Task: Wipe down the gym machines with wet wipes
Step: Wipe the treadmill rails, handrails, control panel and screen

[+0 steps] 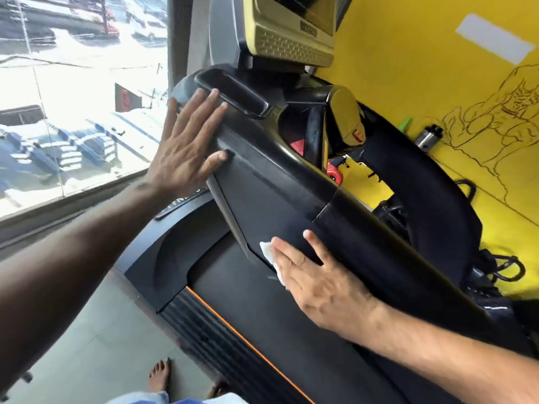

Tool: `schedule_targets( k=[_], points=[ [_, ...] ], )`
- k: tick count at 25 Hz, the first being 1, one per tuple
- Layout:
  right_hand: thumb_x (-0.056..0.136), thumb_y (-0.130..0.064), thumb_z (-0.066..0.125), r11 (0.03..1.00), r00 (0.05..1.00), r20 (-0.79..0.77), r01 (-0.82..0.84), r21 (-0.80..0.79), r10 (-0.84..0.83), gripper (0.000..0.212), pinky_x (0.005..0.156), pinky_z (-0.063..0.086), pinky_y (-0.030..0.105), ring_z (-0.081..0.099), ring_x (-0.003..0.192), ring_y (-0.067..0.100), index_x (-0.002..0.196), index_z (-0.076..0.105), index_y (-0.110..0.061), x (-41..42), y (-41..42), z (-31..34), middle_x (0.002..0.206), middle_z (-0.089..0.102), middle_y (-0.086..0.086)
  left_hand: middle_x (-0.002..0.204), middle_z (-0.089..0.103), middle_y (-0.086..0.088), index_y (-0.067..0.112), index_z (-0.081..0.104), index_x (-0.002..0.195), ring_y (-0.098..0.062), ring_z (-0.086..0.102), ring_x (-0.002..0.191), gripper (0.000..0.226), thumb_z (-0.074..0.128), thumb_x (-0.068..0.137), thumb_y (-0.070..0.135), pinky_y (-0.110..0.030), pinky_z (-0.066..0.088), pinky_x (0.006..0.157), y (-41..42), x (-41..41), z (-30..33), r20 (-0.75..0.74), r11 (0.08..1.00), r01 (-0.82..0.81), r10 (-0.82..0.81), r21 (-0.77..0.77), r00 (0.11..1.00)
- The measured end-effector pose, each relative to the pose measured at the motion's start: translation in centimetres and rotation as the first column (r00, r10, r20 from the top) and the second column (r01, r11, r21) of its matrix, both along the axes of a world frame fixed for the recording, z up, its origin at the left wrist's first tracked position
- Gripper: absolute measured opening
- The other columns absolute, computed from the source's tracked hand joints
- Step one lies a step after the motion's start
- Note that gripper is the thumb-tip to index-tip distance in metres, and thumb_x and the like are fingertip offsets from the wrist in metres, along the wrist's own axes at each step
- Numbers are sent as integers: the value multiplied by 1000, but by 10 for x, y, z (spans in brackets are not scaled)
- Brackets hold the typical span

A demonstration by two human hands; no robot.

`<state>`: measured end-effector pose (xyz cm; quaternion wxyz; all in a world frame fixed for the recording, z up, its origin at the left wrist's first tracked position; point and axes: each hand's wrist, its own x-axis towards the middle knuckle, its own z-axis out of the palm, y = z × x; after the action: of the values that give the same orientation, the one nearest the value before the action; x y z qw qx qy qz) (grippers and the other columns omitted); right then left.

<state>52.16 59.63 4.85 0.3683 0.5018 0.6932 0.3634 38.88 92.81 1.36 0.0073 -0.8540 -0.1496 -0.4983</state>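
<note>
On the treadmill (pixel 262 199), low on its dark console panel near the lower edge, a white wet wipe (pixel 269 253) is pressed flat beneath the right hand (pixel 315 275). Only a corner of the wipe is seen past the fingertips. It is judged light, limp and damp (likely to bunch or slip on smooth plastic), so it is best held under a flat palm rather than pinched. The right hand is spread, fingers straight, nothing grasped. The left hand (pixel 186 141) is likewise laid open against the panel's upper edge, beside the recessed tray (pixel 233 93), apparently for bracing.
</note>
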Motion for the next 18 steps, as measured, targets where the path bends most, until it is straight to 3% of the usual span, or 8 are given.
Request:
schedule_targets(
  k=[2,4,5,7,10,13,16,18],
  points=[
    [102,-9,41,994,994,-4,-108,-21,108,38,121,14,63,39,142,41,130,66,-1,6,13,11,150,48,23,171,15,-14,9,20,163,-33,9,159,78,20,106,61,-67,6,124,1,-2,1,3,1000,3,-3,-12,1000],
    [93,-2,50,979,982,-6,-188,-77,188,28,114,29,54,52,116,35,104,75,-9,6,19,20,122,61,15,171,15,-13,9,21,163,-32,9,159,78,19,106,62,-69,8,122,0,-2,2,-7,1000,2,-2,-10,1000],
    [91,1,45,973,979,-16,-204,-107,204,32,103,38,47,53,102,31,96,74,-12,2,21,25,111,61,11,172,15,-12,9,21,163,-32,8,159,78,19,106,62,-69,8,122,-1,-1,1,-16,1000,1,-1,-11,1000],
    [92,11,28,973,976,-39,-217,-83,214,50,77,40,35,49,81,23,90,72,-12,-8,25,38,99,61,8,172,14,-11,10,22,163,-30,7,160,78,18,105,62,-67,6,124,-5,-1,2,-23,999,-6,5,-40,1000],
    [94,16,23,976,979,-46,-195,97,200,51,64,36,33,45,69,19,100,69,-4,-14,40,61,96,60,9,172,14,-8,13,21,164,-27,4,160,74,24,105,58,-65,4,125,-8,-3,4,-35,997,-5,2,-83,999],
    [98,8,31,965,979,-69,-177,193,193,39,71,38,37,44,71,20,110,67,-3,-13,50,48,93,51,8,172,14,-7,15,21,164,-25,3,160,72,27,105,55,-65,4,125,-7,-7,4,-45,997,10,-14,-83,999],
    [99,-5,45,983,983,14,-183,6,183,25,93,37,49,45,76,24,102,70,-9,-6,28,-2,99,58,9,173,13,-7,15,19,165,-26,4,160,71,17,107,57,-66,4,124,-9,-9,6,-38,993,43,-47,-109,998],
    [97,-8,51,982,983,15,-182,-53,183,21,101,32,53,46,78,23,97,71,-14,-5,30,-1,103,61,6,172,16,-7,15,21,164,-26,6,160,67,15,109,52,-66,6,124,-9,-13,6,-26,991,73,-77,-113,997]
  ],
)
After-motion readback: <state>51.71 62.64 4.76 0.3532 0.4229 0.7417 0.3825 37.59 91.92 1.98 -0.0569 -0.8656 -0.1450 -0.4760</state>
